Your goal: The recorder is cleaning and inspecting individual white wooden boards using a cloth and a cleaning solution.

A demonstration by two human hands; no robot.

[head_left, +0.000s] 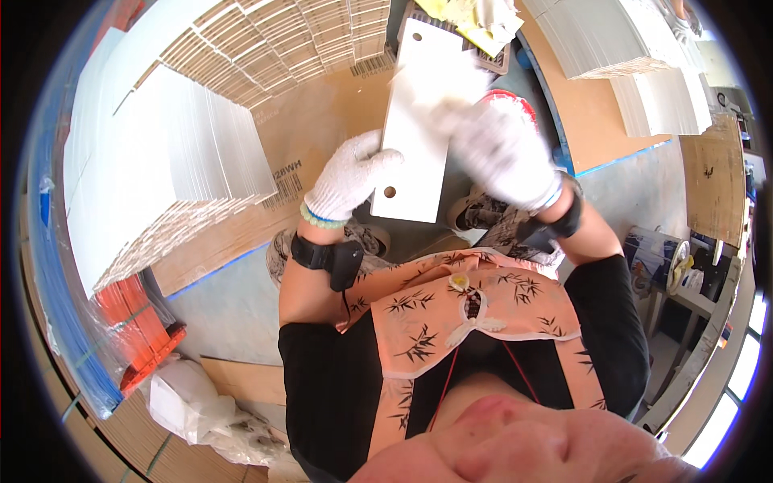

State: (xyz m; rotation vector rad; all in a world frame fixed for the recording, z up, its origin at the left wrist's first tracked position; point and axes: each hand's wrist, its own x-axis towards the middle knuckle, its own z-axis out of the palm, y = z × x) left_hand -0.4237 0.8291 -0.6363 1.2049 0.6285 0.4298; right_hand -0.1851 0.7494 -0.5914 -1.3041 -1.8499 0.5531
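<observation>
A long white board with a round hole near each end stands out in front of me, slightly tilted. My left hand, in a white knit glove, grips its left edge, thumb on the face and the other fingers partly hidden behind. My right hand, also gloved, is at the board's right side, smeared by motion. Its fingers close on a pale, soft-looking cloth that lies against the upper face of the board; the cloth's outline is blurred.
Stacks of white boards stand at the left and far right, on brown cardboard. Behind the board is a dark crate with yellow and white cloths. A red-rimmed container is partly hidden by my right hand.
</observation>
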